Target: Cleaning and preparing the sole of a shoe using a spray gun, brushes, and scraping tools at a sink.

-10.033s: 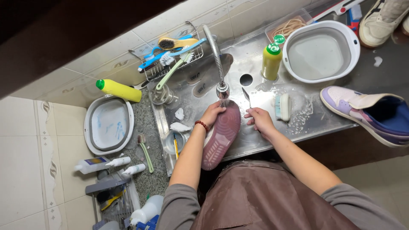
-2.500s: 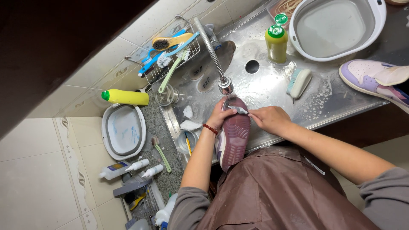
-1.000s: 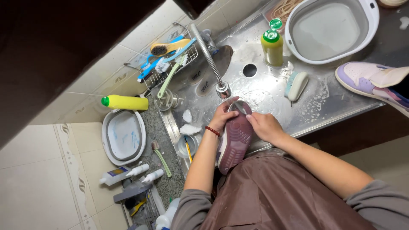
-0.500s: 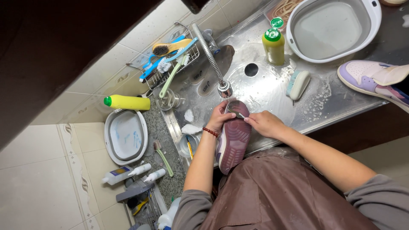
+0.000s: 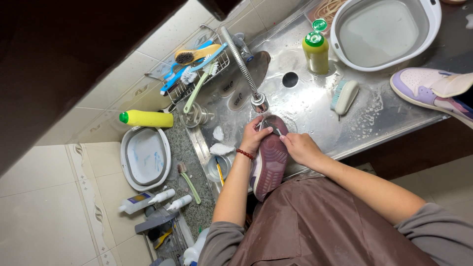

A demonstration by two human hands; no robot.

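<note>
A maroon-soled shoe [image 5: 270,160] is held sole-up over the steel sink [image 5: 315,106], its toe just under the faucet head [image 5: 259,102]. My left hand [image 5: 253,135], with a red bead bracelet on the wrist, grips the toe end from the left. My right hand [image 5: 298,147] holds the shoe's right side, fingers pressed to the sole near the toe. The heel points back toward my brown apron.
On the wet steel top lie a scrub brush [image 5: 344,96], a yellow bottle with a green cap [image 5: 316,49], a white basin [image 5: 384,32] and a purple-white sneaker [image 5: 428,88]. A wire rack of brushes [image 5: 197,66], a lying yellow bottle [image 5: 145,119] and another white basin [image 5: 145,156] are at left.
Both hands stay on the shoe under the tap. The shoe has shifted slightly toward the faucet, and my right fingers have moved a little along the toe.
</note>
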